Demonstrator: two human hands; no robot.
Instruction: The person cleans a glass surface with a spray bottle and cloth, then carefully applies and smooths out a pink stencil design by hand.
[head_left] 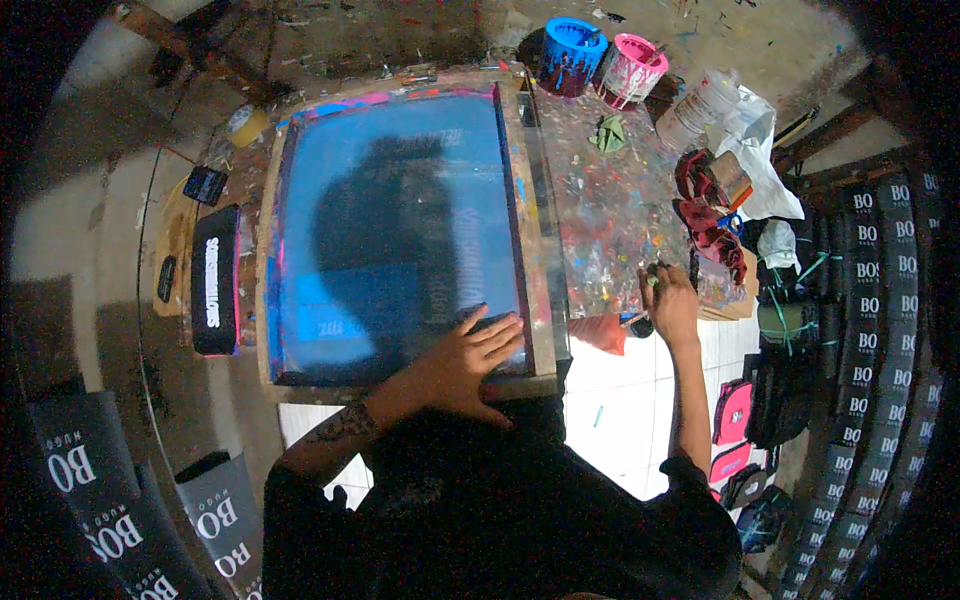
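Observation:
In front of me on the worktable lies a printing screen, a wooden frame (532,210) stretched with blue mesh (385,115). My left hand (478,358) rests near its lower right corner, fingers stretched and spread over the mesh and frame edge. To the right, my right hand (672,302) is at the table's near right edge. Its fingers are bent closed around something small, dark and greenish that I cannot make out. A red piece of plastic or cloth (598,334) hangs at the table edge left of that hand. Dark red crumpled cloth (715,225) lies beyond it.
Paint-smeared blue (570,70) and pink (630,75) tubs stand at the far edge, beside a whitish container (697,108). A green rag (608,133) lies nearer. Left of the frame are a tape roll (246,125) and a black printed panel (214,285). Printed black sheets (862,345) line the right.

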